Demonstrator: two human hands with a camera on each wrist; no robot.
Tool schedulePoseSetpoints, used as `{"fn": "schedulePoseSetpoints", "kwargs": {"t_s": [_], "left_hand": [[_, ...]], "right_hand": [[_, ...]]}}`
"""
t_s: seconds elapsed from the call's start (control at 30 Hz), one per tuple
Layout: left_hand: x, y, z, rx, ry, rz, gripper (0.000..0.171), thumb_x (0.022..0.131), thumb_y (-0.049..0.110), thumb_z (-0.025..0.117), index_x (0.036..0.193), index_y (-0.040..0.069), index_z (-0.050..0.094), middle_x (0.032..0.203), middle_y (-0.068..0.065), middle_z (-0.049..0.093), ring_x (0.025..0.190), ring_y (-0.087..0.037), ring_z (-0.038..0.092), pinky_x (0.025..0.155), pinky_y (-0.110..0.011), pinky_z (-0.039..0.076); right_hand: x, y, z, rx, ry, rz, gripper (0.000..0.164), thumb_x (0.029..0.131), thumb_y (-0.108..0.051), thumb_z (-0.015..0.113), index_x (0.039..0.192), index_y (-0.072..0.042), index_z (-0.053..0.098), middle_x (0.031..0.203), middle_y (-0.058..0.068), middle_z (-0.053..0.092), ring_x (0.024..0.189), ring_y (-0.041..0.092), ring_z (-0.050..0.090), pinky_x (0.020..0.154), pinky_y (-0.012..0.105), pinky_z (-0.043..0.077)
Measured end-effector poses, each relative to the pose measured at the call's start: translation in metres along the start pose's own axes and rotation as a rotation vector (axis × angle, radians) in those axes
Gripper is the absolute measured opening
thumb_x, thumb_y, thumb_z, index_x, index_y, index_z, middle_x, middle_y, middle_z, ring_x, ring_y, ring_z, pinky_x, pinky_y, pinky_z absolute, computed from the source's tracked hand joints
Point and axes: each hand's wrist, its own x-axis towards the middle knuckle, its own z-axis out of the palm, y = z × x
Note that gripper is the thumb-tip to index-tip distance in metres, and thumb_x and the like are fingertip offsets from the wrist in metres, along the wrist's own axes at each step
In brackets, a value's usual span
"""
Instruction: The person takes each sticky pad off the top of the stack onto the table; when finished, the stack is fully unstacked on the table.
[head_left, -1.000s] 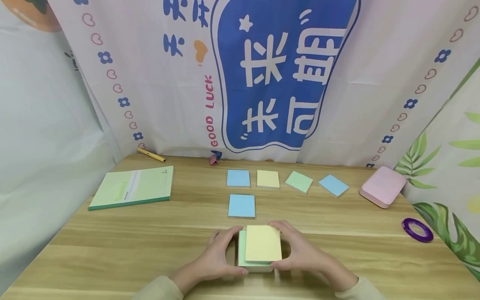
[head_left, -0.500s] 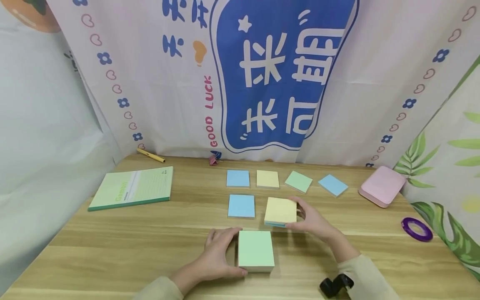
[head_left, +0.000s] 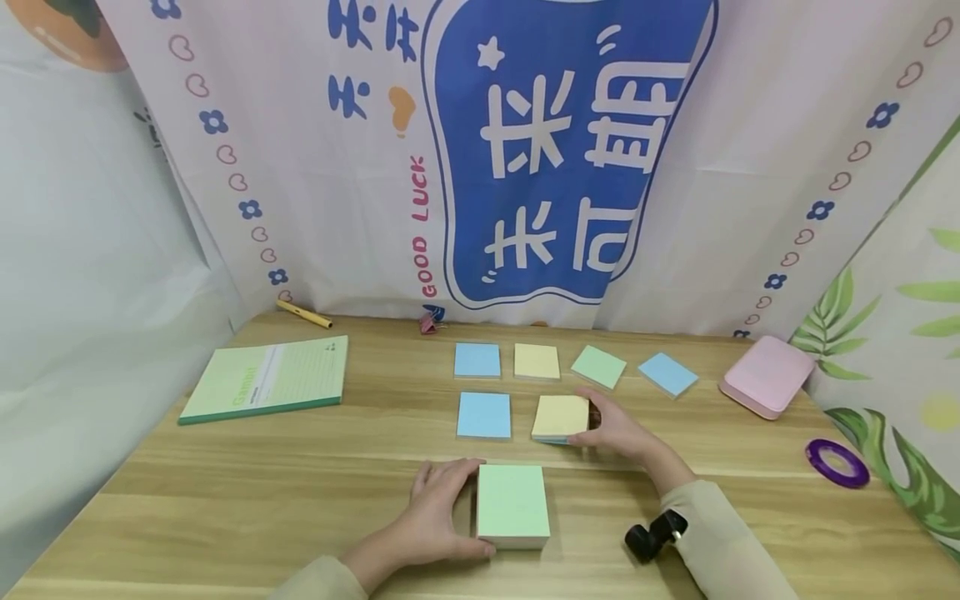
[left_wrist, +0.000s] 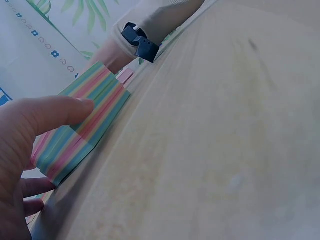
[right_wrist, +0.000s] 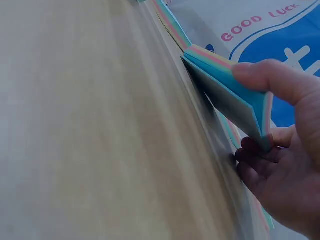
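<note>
My left hand (head_left: 427,521) holds a thick sticky note stack (head_left: 513,502) by its left side, thumb at the near edge. The stack has a green top, and the left wrist view shows its pink, yellow and teal striped side (left_wrist: 92,122). Farther forward, my right hand (head_left: 622,435) pinches a thin sticky note pad (head_left: 561,416) at its right side. Yellow tops this pad, with pink and blue layers beneath. In the right wrist view the pad (right_wrist: 227,75) is tilted, one edge low by the table. A blue sticky note pad (head_left: 483,415) lies just left of it.
Behind lies a row of pads: blue (head_left: 477,360), yellow (head_left: 536,361), green (head_left: 598,367) and a second blue pad (head_left: 667,374). A green notebook (head_left: 266,379) and yellow pen (head_left: 303,313) are at left. At right are a pink case (head_left: 767,375) and purple tape roll (head_left: 837,463).
My right hand has lifted the yellow-topped pad off the stack and carried it forward, then lowered it beside the front blue pad. My left hand has stayed at the stack.
</note>
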Motion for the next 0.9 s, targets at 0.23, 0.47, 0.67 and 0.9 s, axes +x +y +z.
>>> {"fn": "schedulePoseSetpoints", "kwargs": {"t_s": [0.23, 0.47, 0.67, 0.9], "left_hand": [[0.000, 0.000, -0.001, 0.001, -0.013, -0.010, 0.092, 0.054, 0.049, 0.074, 0.127, 0.009, 0.036, 0.122, 0.000, 0.041, 0.114, -0.023, 0.031, 0.093, -0.056, 0.000], [0.000, -0.001, 0.001, 0.000, -0.021, -0.014, 0.091, 0.055, 0.050, 0.073, 0.127, 0.010, 0.035, 0.123, 0.000, 0.041, 0.115, -0.023, 0.030, 0.093, -0.056, 0.000], [0.001, 0.001, 0.003, 0.011, -0.013, -0.011, 0.091, 0.053, 0.049, 0.074, 0.127, 0.010, 0.036, 0.123, -0.002, 0.041, 0.114, -0.024, 0.031, 0.093, -0.056, 0.001], [0.000, 0.003, -0.001, 0.030, 0.002, -0.021, 0.090, 0.052, 0.047, 0.075, 0.125, 0.008, 0.039, 0.123, -0.006, 0.041, 0.115, -0.026, 0.030, 0.092, -0.057, 0.003]], "right_hand": [[0.006, 0.006, 0.000, -0.058, -0.035, 0.008, 0.091, 0.069, -0.024, 0.073, 0.136, -0.002, 0.016, 0.135, 0.020, 0.021, 0.119, 0.036, 0.025, 0.093, 0.048, 0.025], [0.004, 0.001, -0.003, 0.009, -0.036, -0.020, 0.083, 0.074, -0.010, 0.067, 0.134, 0.006, 0.013, 0.136, 0.026, 0.016, 0.120, 0.040, 0.023, 0.095, 0.046, 0.022], [-0.018, -0.026, -0.004, -0.009, -0.004, -0.028, 0.081, 0.076, -0.013, 0.066, 0.135, 0.004, 0.013, 0.138, 0.024, 0.012, 0.119, 0.045, 0.017, 0.095, 0.051, 0.019], [-0.038, -0.038, 0.011, -0.003, -0.018, -0.105, 0.080, 0.074, -0.018, 0.067, 0.137, -0.009, 0.018, 0.140, 0.013, 0.016, 0.117, 0.044, 0.023, 0.093, 0.052, 0.021]]}}
